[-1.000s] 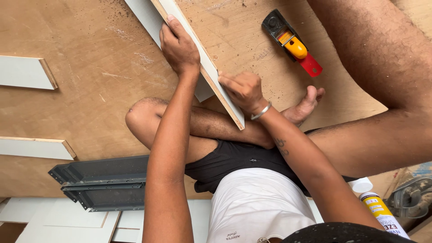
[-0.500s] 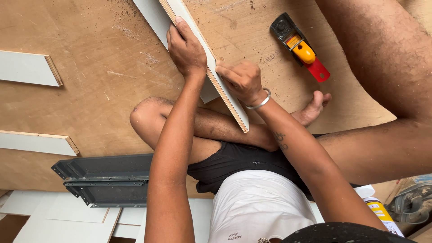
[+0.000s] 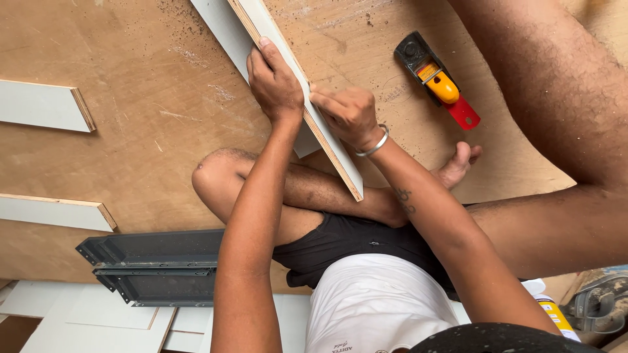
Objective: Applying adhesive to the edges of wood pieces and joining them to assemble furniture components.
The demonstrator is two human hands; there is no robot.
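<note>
A: On the big brown plywood sheet (image 3: 131, 131), a long white board (image 3: 297, 85) is stood up on its edge. It is leaned across the bent knee (image 3: 216, 173), running from 11 o'clock down to 5 o'clock.

B: How is it held?

A: The left hand (image 3: 275, 82) is wrapped over the top edge, with the fingers curled tight around it. The right hand (image 3: 347, 114) is pressed flat against the white face, just beside the left hand at 3 o'clock. The right fingers are bent, but whether the board is pinched by them cannot be told.

B: Would the board bend?

A: Probably not. It looks stiff and hard, thin and not too heavy. The white face looks smooth, so it may be slippery. The rough brown edge is likely the better place to be gripped, near the middle.

B: Where is the board next to the fingers?

A: It is touched by both hands, and it sits between them.

B: What else is seen?

A: A small plane (image 3: 435, 78) with a yellow knob is laid at 2 o'clock, well apart. Dark metal rails (image 3: 150, 265) are laid at 8 o'clock.
</note>
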